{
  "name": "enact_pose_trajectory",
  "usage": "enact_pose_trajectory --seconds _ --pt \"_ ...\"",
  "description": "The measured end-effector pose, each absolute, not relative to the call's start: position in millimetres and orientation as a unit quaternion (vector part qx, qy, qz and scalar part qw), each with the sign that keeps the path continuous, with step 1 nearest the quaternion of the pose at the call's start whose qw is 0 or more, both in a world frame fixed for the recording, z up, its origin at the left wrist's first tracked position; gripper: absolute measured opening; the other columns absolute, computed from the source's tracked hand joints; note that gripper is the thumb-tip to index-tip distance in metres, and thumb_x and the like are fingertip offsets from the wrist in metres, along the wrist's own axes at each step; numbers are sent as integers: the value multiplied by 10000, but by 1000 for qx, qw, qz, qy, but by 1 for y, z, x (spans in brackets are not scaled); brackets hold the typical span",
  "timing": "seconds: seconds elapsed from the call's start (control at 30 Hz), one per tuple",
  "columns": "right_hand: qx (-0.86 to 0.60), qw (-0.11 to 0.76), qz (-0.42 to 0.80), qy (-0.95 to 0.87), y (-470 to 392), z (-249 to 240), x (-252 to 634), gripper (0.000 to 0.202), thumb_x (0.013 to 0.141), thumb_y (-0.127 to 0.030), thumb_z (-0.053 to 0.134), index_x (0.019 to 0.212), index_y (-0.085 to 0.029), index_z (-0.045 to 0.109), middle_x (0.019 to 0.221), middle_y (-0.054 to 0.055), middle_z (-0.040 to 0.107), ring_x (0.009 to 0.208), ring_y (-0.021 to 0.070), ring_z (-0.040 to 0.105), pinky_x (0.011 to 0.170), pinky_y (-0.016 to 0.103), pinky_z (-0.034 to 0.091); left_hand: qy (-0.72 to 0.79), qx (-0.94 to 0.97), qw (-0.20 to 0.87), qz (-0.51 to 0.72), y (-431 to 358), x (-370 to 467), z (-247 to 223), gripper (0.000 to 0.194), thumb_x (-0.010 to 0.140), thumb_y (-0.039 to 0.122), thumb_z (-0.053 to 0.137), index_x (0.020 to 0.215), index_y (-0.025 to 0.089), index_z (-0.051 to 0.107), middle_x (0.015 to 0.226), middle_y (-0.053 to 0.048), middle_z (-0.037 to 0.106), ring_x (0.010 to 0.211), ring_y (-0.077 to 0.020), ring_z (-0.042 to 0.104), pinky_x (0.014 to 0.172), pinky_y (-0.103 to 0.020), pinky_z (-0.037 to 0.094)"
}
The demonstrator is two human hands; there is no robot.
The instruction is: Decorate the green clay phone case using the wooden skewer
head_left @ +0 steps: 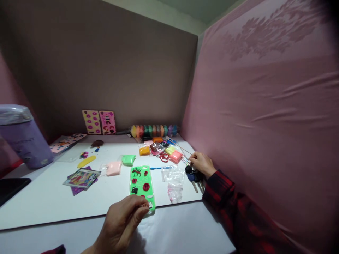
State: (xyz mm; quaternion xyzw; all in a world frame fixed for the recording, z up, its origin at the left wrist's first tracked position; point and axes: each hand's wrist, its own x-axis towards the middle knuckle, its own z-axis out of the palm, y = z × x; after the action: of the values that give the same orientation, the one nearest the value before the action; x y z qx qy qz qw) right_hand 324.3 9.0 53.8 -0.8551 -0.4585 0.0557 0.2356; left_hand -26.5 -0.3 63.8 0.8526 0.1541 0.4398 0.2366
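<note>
My left hand [125,220] is closed in a pinch over the lower end of a bright green phone case [140,183]. Anything between those fingertips is too small to name. Red button shapes, a black cat-like shape and a dark red spiky shape decorate the case, which lies flat at the board's front edge. At the right, my right hand [203,163] has its fingers drawn together at a small sheet of coloured dots [185,160], close to the end of a thin wooden stick [181,146]. What they grip is hidden. A bunch of keys [195,179] lies just below that hand.
Clear plastic bags [173,181] and a blue tool [160,168] lie between my hands. Clay packets [144,151] and red scissors [164,157] sit behind. Left are picture cards [83,177] and a purple bin [26,141]. A pink cloth wall [259,116] borders the right.
</note>
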Motion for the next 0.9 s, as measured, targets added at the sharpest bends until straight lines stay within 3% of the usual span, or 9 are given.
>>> enact_pose_trajectory --seconds 0.13,0.33,0.57,0.9 --pt "-818 348 39 -456 6 58 328 300 895 -316 542 1148 -156 540 1140 75 574 958 193 596 806 399 510 187 842 239 447 -1 -25 63 148 856 139 508 966 213 573 788 -7 650 682 -110 635 593 -161 506" --pt "-676 511 91 -523 -4 78 282 283 877 -387 491 877 -124 596 796 45 635 733 159 594 663 300 491 158 839 258 451 2 -23 65 300 872 104 448 1131 215 553 953 -69 635 860 -158 630 700 -234 541" --pt "-530 497 244 -642 -33 84 161 203 818 -258 572 635 -170 571 599 -29 557 575 96 503 562 210 419 160 816 250 496 5 -23 66 239 812 80 574 1003 204 646 847 -48 662 754 -145 641 634 -206 540" --pt "-535 523 354 -562 -36 71 125 331 822 -364 591 573 -154 530 517 -57 438 515 73 405 497 192 334 113 809 293 497 11 -23 66 277 812 3 538 977 201 640 833 -43 634 769 -139 615 633 -226 528"
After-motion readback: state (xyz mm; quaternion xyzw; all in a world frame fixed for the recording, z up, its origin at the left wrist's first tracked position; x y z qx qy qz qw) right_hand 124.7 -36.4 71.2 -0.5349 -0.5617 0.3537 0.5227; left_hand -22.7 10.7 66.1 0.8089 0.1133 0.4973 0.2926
